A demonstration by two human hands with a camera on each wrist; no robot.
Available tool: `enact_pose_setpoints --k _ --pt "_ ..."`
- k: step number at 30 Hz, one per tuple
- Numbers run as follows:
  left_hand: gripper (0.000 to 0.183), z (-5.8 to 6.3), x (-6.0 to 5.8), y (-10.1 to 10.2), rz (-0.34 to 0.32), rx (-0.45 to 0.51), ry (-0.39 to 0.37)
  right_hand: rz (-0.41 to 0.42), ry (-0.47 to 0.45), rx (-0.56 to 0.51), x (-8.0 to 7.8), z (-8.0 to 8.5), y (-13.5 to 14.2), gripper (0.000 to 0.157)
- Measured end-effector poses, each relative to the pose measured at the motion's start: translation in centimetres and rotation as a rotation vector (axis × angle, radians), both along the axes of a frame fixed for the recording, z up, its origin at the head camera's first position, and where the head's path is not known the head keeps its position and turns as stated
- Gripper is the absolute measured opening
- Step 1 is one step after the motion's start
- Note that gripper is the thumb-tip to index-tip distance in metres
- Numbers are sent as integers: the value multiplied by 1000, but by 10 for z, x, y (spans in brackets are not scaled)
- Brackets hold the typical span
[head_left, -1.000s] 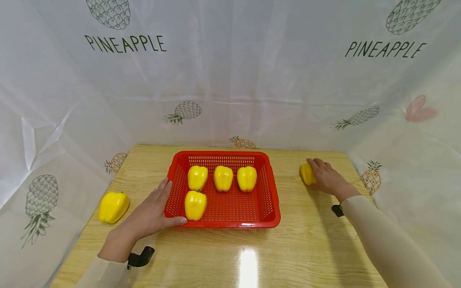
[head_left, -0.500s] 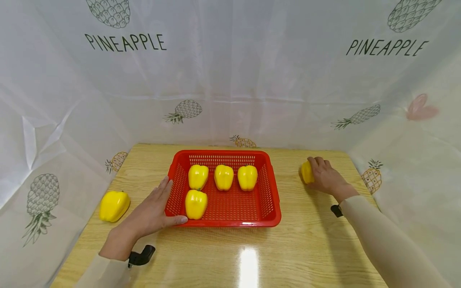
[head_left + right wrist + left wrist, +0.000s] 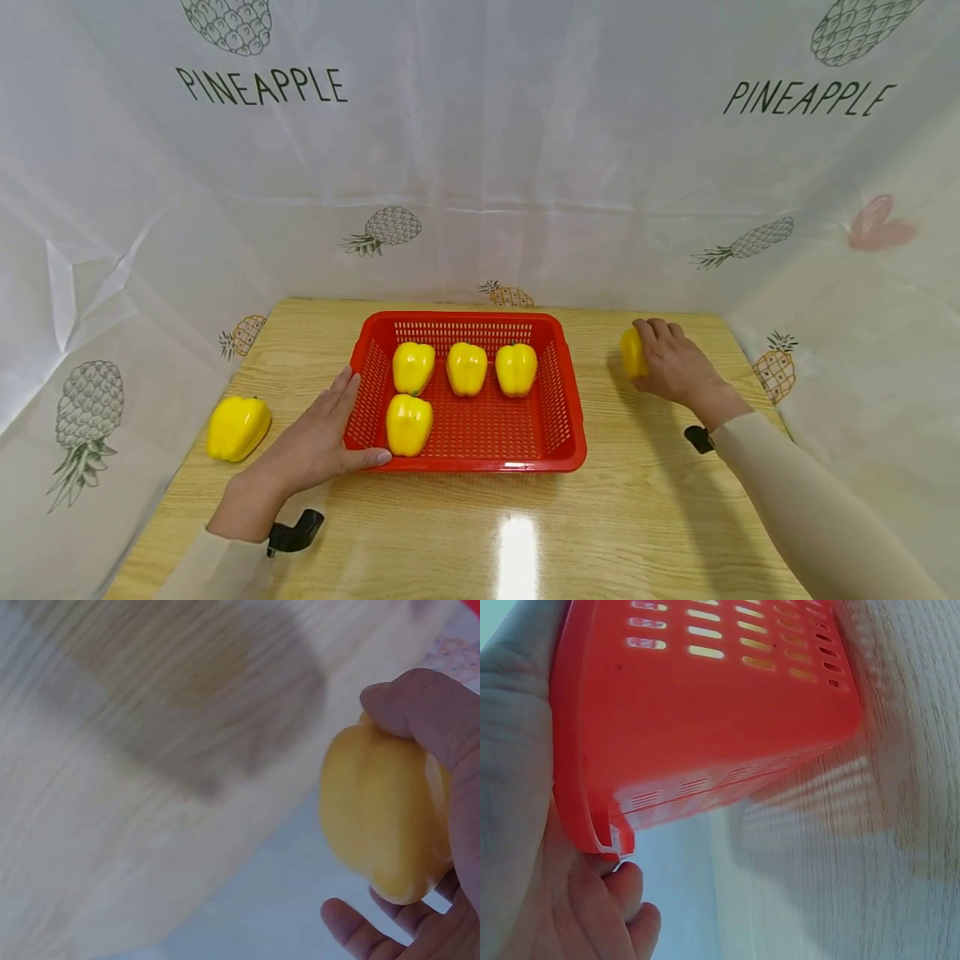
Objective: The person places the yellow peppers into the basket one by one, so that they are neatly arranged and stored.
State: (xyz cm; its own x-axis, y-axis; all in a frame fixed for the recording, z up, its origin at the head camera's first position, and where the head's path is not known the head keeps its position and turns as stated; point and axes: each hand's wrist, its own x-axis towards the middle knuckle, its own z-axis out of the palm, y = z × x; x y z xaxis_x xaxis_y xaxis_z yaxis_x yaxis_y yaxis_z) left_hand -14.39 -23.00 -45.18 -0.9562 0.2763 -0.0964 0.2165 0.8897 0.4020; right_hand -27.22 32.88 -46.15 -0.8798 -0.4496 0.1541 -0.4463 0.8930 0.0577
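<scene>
My right hand (image 3: 678, 364) grips a yellow bell pepper (image 3: 633, 353) to the right of the basket. In the right wrist view the thumb lies across the top of this bell pepper (image 3: 386, 810), fingers are beneath it, and a shadow falls on the tabletop apart from it. My left hand (image 3: 311, 446) rests at the near left corner of a red plastic basket (image 3: 517, 467), fingers fairly straight along the left rim and thumb on the front rim. Several yellow bell peppers stand inside: three in a back row and one bell pepper (image 3: 409, 425) at front left.
Another yellow bell pepper (image 3: 238, 428) lies on the wooden table (image 3: 420, 542), left of my left forearm. A white curtain (image 3: 480, 167) with pineapple prints hangs behind the table and along both sides. The basket's slotted wall (image 3: 727, 712) fills much of the left wrist view.
My right hand has raised the bell pepper slightly and shifted it a little left, and its shadow has spread on the table. The left hand and the basket stay in place.
</scene>
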Motion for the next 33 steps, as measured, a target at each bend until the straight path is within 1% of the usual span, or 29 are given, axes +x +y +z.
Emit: enact_pose_setpoints --k 6,9,17,20,27,33 --pt "137 1 1 1 4 5 -3 53 100 12 5 18 -16 100" --pt "135 2 1 1 5 4 -2 80 135 24 8 28 -24 99" --pt "136 3 1 1 4 6 -6 124 186 91 17 52 -45 96" --pt "138 3 1 1 2 4 -8 136 201 104 19 59 -52 95" --pt "139 4 2 1 2 7 -12 197 265 134 24 71 -74 93" --pt "137 4 2 1 0 13 -14 195 250 102 28 76 -93 95"
